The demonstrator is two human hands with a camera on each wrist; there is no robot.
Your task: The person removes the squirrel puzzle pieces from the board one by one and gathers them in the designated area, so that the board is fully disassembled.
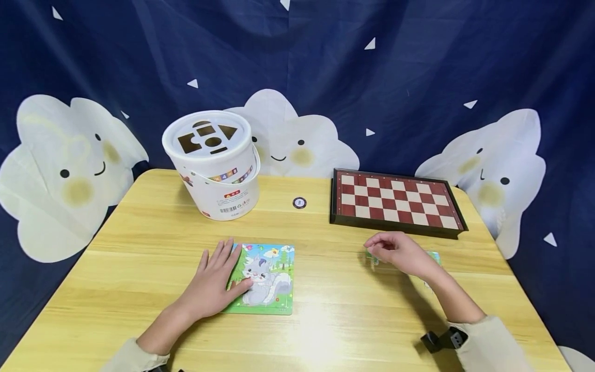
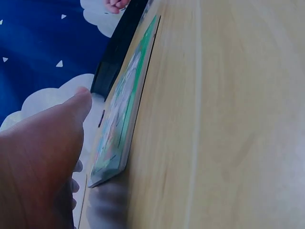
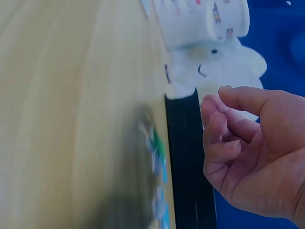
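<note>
A square picture puzzle (image 1: 269, 289) of a grey squirrel on a green ground lies at the middle left of the table in the head view. My left hand (image 1: 209, 292) rests on its left part with straight, spread fingers, the thumb reaching over the picture. In the left wrist view the puzzle (image 2: 119, 109) shows as a thin board, seen from its side. My right hand (image 1: 403, 256) hovers above loose puzzle pieces (image 1: 434, 257), which it partly hides. Its fingers curl loosely, and the right wrist view shows nothing between them, with the pieces (image 3: 159, 152) lying below on the table.
Behind the right hand lies a red-and-white checkered board (image 1: 400, 202) in a black frame. A white bucket (image 1: 218, 186) with shaped holes in its lid stands at the back left. Between them sits a small round chip (image 1: 299, 203). A blue curtain (image 1: 325, 46) hangs behind the table.
</note>
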